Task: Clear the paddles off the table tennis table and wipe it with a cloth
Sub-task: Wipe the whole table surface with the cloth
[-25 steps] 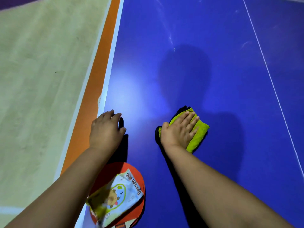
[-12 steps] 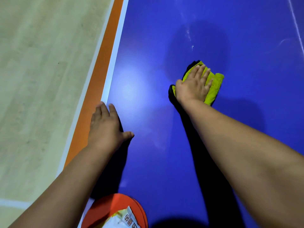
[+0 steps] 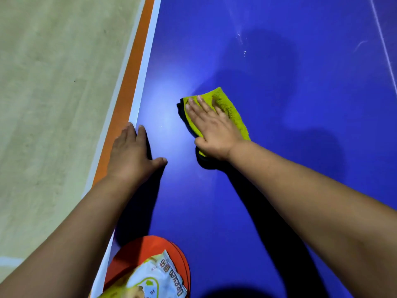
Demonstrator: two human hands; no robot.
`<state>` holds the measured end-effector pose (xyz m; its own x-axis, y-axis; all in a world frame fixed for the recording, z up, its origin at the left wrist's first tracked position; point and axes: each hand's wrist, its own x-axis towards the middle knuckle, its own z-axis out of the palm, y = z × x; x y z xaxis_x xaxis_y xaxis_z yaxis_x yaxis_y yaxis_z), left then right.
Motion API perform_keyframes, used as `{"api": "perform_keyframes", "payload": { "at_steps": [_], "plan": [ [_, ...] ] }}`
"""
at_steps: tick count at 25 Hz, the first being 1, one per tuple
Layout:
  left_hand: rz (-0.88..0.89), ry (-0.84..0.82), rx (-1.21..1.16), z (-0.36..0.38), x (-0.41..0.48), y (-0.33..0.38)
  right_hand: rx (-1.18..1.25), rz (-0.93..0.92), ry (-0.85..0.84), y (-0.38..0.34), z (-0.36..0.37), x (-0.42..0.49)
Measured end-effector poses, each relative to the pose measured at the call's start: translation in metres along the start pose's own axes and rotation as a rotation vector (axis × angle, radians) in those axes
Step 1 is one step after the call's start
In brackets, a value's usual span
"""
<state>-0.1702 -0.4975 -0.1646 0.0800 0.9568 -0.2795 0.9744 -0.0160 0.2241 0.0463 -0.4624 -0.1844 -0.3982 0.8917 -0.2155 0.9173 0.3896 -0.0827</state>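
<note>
1. Right hand (image 3: 212, 127) is lying flat with fingers straight, pressing down on the yellow-green cloth (image 3: 231, 110) and not gripping it.
2. Cloth is sitting folded on the blue table (image 3: 279, 190), near its left edge.
3. Left hand (image 3: 131, 155) is resting palm-down at the left edge, fingers straight, thumb spread, holding nothing.
4. Red paddle (image 3: 150, 248) is lying at the left edge, nearer the person, with a printed packet (image 3: 154, 278) lying on top.

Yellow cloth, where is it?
Head view, middle: the cloth lies on the blue table under the right hand, right of the left hand.
</note>
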Motion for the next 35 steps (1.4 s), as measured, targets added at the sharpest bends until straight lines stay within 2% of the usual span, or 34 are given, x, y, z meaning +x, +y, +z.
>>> {"api": "perform_keyframes", "payload": {
  "at_steps": [3,6,9,13,16,20,24,30,35],
  "plan": [
    [-0.042,0.124,-0.065,-0.003,-0.016,-0.017,-0.019,-0.064,-0.010,-0.030,0.010,-0.033],
    [-0.020,0.104,-0.023,-0.005,-0.037,-0.025,0.017,-0.042,-0.003,-0.060,0.018,-0.065],
    [0.000,0.082,-0.001,-0.010,-0.059,-0.030,0.067,0.057,0.010,-0.095,0.023,-0.093],
    [-0.004,0.067,-0.009,-0.015,-0.080,-0.050,0.140,0.311,-0.036,-0.138,0.024,-0.100],
    [-0.018,0.030,-0.024,-0.014,-0.086,-0.063,0.173,0.538,-0.008,-0.151,0.017,-0.078],
    [-0.021,-0.016,-0.030,-0.012,-0.075,-0.071,0.252,0.791,0.044,-0.145,0.004,-0.023],
    [-0.040,-0.028,-0.036,-0.010,-0.051,-0.070,0.330,0.929,0.107,-0.118,-0.008,0.033],
    [-0.077,-0.067,-0.053,-0.008,-0.027,-0.071,0.289,0.873,0.153,-0.073,-0.022,0.103],
    [-0.128,-0.049,-0.109,-0.005,-0.028,-0.073,0.146,0.646,0.118,-0.064,-0.022,0.117]
  ]
}}
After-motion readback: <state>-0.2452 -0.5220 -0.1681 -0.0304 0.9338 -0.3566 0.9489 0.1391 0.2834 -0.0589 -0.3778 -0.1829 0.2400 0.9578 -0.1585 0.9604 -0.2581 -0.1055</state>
